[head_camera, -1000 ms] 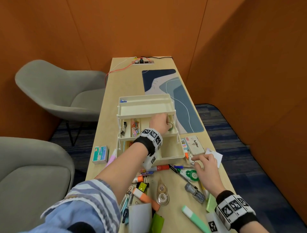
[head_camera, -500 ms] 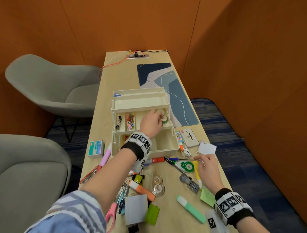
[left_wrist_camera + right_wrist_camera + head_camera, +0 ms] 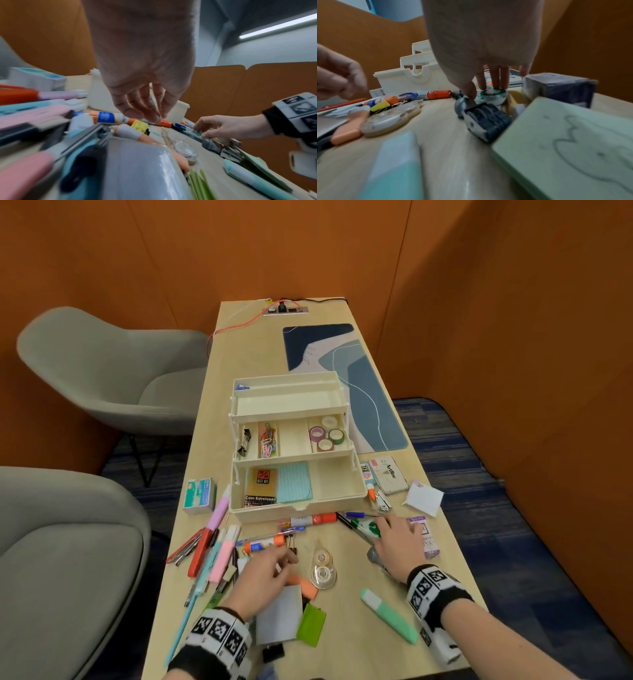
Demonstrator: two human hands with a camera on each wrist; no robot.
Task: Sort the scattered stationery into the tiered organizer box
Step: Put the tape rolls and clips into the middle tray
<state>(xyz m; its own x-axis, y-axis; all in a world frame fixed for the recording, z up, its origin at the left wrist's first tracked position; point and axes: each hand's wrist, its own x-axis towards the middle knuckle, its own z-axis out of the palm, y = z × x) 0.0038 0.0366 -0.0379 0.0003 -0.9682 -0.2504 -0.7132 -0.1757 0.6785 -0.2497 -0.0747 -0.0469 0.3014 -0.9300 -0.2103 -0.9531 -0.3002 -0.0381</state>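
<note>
The cream tiered organizer (image 3: 298, 510) stands open mid-table; its middle tier holds binder clips, paper clips and washi tape rolls (image 3: 323, 433), its bottom tier envelopes and teal cards. My left hand (image 3: 287, 556) hovers over the front clutter with loosely curled fingers (image 3: 154, 116) above a yellow binder clip (image 3: 139, 125), holding nothing. My right hand (image 3: 383, 525) is down on the green correction tape (image 3: 371, 529) to the right of the box front. Thumb and fingertips (image 3: 494, 83) pinch the green correction tape (image 3: 493, 95) as it lies on the table.
Markers and pens (image 3: 212, 546) lie at front left beside a staples box (image 3: 198, 496). A clear tape dispenser (image 3: 322, 568), white card (image 3: 279, 614), green highlighter (image 3: 390, 616), grey stamp (image 3: 484, 119) and purple ink box (image 3: 426, 537) crowd the front. Grey chairs stand left.
My left hand has drawn back from the middle tier, leaving a tape roll there, and come down over the front clutter. My right hand has slid from the white paper onto the correction tape.
</note>
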